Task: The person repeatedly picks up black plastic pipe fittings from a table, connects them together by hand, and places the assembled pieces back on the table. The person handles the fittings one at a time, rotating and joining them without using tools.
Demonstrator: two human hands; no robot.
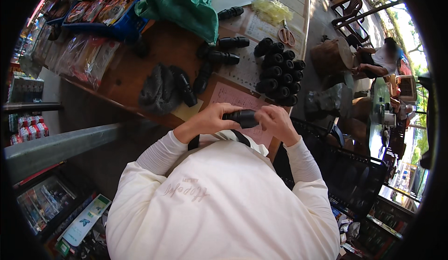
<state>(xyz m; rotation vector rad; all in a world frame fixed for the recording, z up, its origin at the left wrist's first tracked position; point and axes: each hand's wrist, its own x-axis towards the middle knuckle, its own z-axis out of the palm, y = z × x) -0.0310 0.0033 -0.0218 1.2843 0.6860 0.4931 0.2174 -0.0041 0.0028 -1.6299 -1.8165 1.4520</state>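
Close in front of my body, at the near edge of the table, I hold a black cylindrical part lying sideways. My left hand wraps round its left end, thumb along the top. At the other end my right hand has its fingers curled and pinched together against the part; what sits between those fingertips is hidden. A pink printed sheet lies under and beyond the part. Left of it are a dark grey fuzzy cloth and another black part.
Several black parts stand in a tight cluster at the right of the table; others lie loose in the middle. Farther back are scissors, pale yellow plastic scraps, a green bag and a blue crate. A person sits at right.
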